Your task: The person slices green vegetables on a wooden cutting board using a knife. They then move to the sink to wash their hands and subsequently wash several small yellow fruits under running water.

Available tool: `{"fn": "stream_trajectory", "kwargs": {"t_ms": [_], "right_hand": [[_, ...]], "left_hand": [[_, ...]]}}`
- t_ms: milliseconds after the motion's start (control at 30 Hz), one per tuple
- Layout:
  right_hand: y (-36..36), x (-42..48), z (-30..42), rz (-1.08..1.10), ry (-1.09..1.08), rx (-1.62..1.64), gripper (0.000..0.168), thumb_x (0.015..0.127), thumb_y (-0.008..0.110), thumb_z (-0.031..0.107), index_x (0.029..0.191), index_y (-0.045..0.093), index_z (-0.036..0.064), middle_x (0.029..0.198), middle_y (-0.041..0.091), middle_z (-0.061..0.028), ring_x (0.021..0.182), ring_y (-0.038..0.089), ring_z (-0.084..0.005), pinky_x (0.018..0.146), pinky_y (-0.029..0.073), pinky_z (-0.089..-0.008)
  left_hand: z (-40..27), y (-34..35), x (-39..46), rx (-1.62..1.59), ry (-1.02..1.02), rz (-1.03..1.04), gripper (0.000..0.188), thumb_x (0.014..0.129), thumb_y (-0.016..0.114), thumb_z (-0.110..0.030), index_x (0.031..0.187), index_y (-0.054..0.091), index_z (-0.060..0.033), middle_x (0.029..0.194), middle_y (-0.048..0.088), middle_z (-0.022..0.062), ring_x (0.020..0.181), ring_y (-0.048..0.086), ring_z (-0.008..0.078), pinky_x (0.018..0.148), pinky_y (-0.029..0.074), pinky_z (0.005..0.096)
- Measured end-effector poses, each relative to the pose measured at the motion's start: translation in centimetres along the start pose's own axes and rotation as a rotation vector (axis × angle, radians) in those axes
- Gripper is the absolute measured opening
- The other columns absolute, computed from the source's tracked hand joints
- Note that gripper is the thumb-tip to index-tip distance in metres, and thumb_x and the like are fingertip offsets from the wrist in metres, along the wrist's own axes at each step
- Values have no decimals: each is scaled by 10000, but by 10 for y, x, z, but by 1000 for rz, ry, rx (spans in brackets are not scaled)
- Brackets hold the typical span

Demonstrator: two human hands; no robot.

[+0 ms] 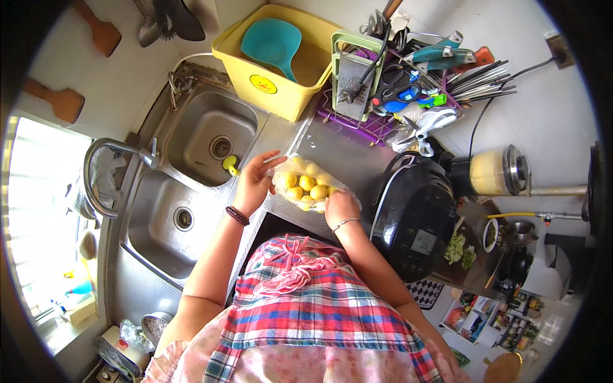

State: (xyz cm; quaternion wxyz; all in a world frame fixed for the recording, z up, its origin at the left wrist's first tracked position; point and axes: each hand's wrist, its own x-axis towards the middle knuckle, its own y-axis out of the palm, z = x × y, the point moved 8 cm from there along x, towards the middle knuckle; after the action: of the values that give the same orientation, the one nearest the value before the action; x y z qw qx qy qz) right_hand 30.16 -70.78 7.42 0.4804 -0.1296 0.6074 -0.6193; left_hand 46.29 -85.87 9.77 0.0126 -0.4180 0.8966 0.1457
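Observation:
A clear plastic bag [347, 189] lies on the steel counter in front of me, with several small round yellow fruits [306, 183] inside. At the bag's left end, my left hand [254, 182] pinches the thin film between thumb and fingers. My right hand [342, 209] grips the lower right side of the bag with its fingers curled; whether they also hold a fruit is hidden. To the left of my left hand, a small yellow-green plastic piece [231, 164] sits at the sink's edge.
Left is a double-bowl steel sink [191, 139] with a curved faucet [91, 182]. A yellow tub [268, 91] holding a turquoise scoop [272, 40] stands behind. A grater [354, 93], scissors [426, 125] and knives crowd a purple rack [357, 125]. A black rice cooker [416, 215] stands right.

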Motion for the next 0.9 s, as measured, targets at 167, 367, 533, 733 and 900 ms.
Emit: {"fn": "stream_trajectory", "kwargs": {"t_ms": [167, 367, 533, 733, 900], "right_hand": [[7, 1, 17, -74, -113, 128, 256, 847, 589, 105, 1066, 631, -20, 1072, 632, -232, 979, 634, -378, 850, 516, -454], [46, 28, 9, -41, -78, -59, 385, 794, 728, 179, 1128, 610, 27, 1129, 614, -191, 1026, 617, -372, 881, 506, -439], [53, 27, 6, -40, -96, 31, 433, 766, 774, 235, 1124, 607, 58, 1130, 631, -167, 1007, 644, -330, 844, 524, -430], [23, 7, 4, -317, -267, 552, 488, 716, 809, 125, 1151, 602, 46, 1118, 647, -170, 986, 663, -317, 873, 531, -382], [39, -9, -20, 21, -103, 1382, 447, 783, 763, 1, 1187, 574, 21, 1094, 642, -69, 1016, 623, -147, 887, 523, -283]], "left_hand": [[3, 9, -7, 76, -24, 124, 464, 942, 465, 32, 1402, 450, -22, 1421, 521, 64, 809, 585, 51, 580, 475, 198], [-11, 25, -9, 149, 46, 159, 564, 947, 510, 7, 1485, 361, -74, 1459, 473, 64, 742, 577, 50, 627, 512, 233], [7, 5, -12, 93, -57, 78, 579, 928, 477, 45, 1483, 333, -39, 1485, 454, 88, 616, 561, 46, 607, 510, 224], [8, 2, -16, 85, -43, 108, 610, 923, 482, 57, 1498, 300, -35, 1510, 416, 94, 674, 597, 64, 633, 529, 237], [4, 25, -13, -69, -19, 182, 697, 913, 538, 52, 1528, 228, -52, 1558, 322, 100, 796, 655, 111, 713, 556, 252]]}}
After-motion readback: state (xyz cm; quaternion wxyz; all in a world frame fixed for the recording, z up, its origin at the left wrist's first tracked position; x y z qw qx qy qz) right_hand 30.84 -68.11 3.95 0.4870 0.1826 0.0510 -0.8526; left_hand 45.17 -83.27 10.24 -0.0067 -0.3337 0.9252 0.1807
